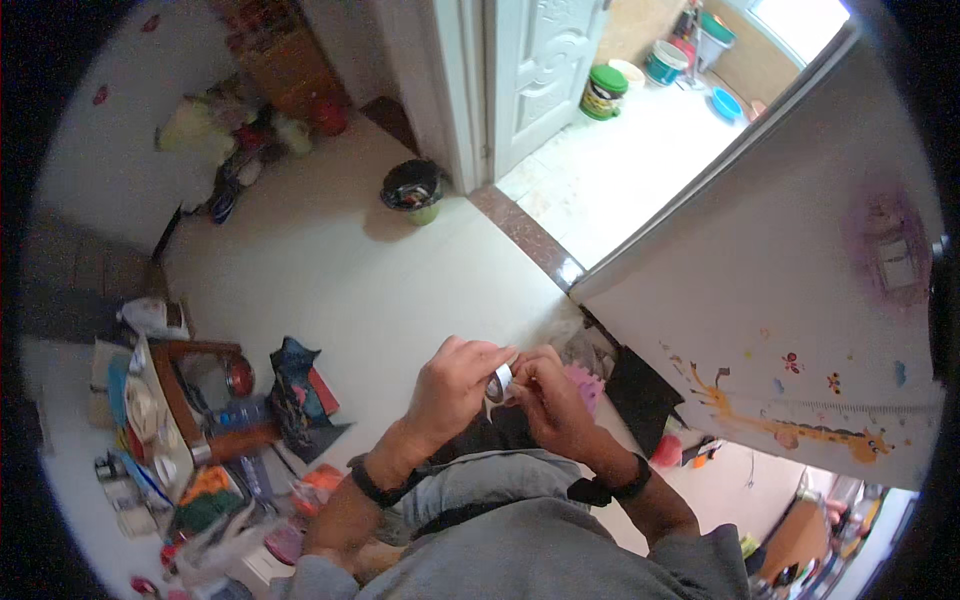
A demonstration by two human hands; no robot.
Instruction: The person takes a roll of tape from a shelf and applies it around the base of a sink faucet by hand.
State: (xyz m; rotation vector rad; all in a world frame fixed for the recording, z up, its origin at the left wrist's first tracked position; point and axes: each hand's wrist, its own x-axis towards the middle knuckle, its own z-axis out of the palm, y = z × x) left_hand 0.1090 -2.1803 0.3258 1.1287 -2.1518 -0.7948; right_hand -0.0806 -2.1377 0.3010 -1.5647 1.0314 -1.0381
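Both hands are up in front of the body, close together, nearly meeting at the fingertips. Between them is a small roll (503,377), probably tape, above the lap and well off the pale floor (330,270). Left hand (452,385) seems clamped on it, fingers bent over the top. Right hand (553,398) is curled in at its other side, fingertips at or just beside the edge; cannot tell whether they pinch a loose end.

Step in hand, as I judge it: fine finger work at the roll's edge. The next move seems to call for a steady left hold and a small, careful pinch from the right.

The roll: short ring, tilted, outer band whitish and catching light, opening dark and facing left and toward the body. Surface detail too small to read; no free strip made out.
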